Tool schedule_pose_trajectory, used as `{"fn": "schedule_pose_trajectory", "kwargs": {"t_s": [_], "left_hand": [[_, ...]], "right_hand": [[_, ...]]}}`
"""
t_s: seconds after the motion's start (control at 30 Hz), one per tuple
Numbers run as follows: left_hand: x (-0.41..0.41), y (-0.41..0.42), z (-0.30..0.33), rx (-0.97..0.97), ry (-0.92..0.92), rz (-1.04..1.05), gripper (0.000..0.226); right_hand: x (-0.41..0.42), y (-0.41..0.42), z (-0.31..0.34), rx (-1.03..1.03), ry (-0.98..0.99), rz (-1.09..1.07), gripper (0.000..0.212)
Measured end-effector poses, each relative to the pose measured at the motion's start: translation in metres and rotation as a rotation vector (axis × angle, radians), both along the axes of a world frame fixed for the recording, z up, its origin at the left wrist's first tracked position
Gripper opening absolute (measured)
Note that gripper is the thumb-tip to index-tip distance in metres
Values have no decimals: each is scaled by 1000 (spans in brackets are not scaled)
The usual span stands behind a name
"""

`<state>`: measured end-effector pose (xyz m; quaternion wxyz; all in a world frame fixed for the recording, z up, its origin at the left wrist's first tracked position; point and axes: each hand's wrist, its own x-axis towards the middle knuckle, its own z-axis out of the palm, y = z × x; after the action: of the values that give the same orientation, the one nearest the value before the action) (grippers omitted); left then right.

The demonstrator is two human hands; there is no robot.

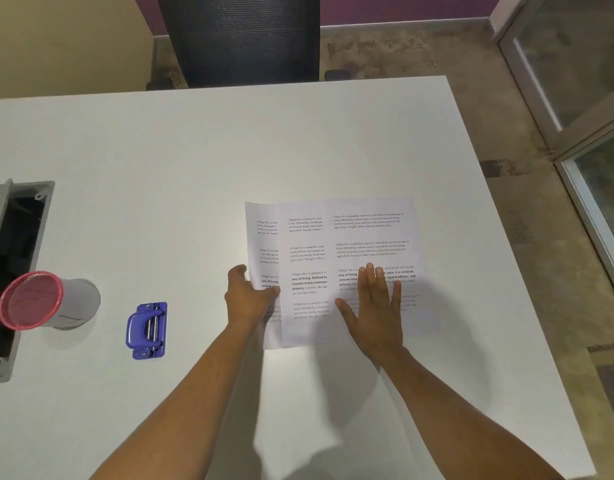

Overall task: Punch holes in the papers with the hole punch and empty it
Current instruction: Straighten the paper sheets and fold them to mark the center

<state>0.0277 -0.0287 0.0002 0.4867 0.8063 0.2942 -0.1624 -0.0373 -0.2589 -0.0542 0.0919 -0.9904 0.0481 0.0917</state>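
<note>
Three printed papers (pixel 309 258) lie fanned out and overlapping on the white table (pixel 194 161), right of centre. My left hand (pixel 248 294) grips the left edge of the leftmost sheet, thumb on top. Flat on the rightmost sheet rests my right hand (pixel 374 306), fingers spread, pressing it down. A blue hole punch (pixel 147 330) stands by itself on the table well to the left of my hands, untouched.
A cup with a pink mesh rim (pixel 38 301) lies on its side at the left. Behind it is an open grey cable hatch (pixel 7 271) in the tabletop. A dark mesh chair (pixel 239 39) stands at the table's far edge. The table's right edge drops to the floor.
</note>
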Motion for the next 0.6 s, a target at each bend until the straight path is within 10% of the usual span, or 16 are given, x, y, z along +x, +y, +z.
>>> {"fn": "schedule_pose_trajectory", "kwargs": {"t_s": [0.27, 0.6], "left_hand": [[2, 12, 1, -41, -22, -29, 46], [4, 15, -7, -161, 13, -3, 37]], "right_hand": [[10, -28, 17, 118, -205, -287, 69], [8, -47, 13, 87, 39, -475, 103]]}}
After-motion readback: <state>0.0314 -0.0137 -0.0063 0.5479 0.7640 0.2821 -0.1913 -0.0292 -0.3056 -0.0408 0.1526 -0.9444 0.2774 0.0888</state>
